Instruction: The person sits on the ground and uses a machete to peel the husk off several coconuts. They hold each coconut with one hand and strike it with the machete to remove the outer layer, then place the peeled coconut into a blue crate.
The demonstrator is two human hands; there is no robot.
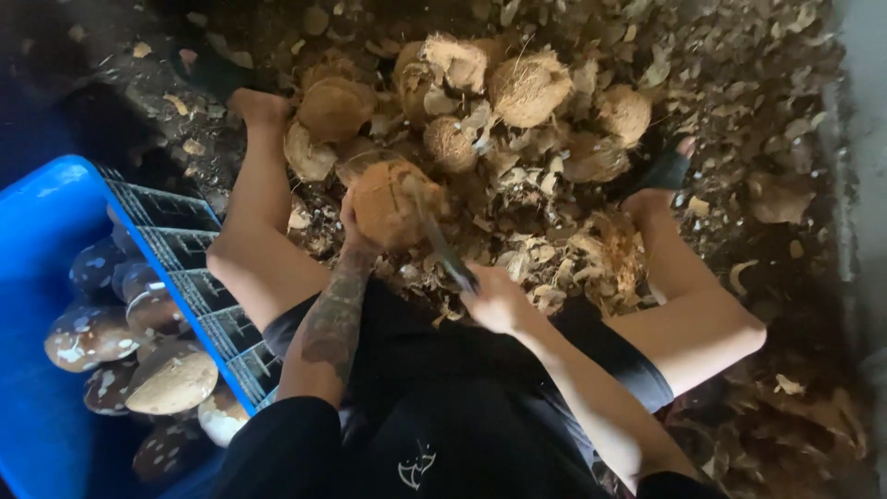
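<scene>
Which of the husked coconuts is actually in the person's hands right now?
The brown coconut nearest the person, gripped by the left hand while the right hand sets a knife against it. The others lie untouched in the pile beyond.

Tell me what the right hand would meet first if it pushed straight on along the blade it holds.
Most likely the brown fibrous coconut gripped by the left hand. The right hand aims its dark knife up-left at it; the blade already looks to be touching, though motion blur leaves that unclear.
</scene>
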